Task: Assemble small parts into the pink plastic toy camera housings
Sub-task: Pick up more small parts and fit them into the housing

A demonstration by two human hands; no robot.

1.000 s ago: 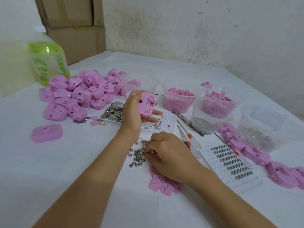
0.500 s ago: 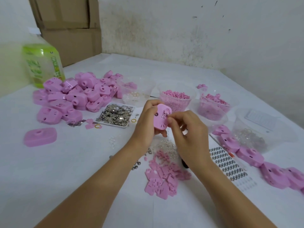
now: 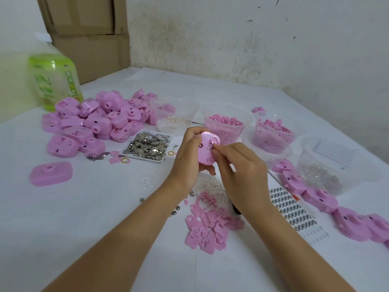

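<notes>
Item: housing [image 3: 207, 151], pink, centre frame, raised above tabletop [image 3: 84, 207]. Left hand [image 3: 189, 157] wraps its edges; right hand [image 3: 237, 165] pinches a small part against its face. Likely light, rigid, smooth plastic; best gripped by the rim, leaving the face free.

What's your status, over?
Left hand grips pink housing. Right hand pinches metal part against it. Nothing in the way.

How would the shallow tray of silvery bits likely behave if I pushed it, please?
The tray looks thin, so it would probably slide easily. Its silvery bits are heaped near the low rim, so a shove might spill some.
</notes>
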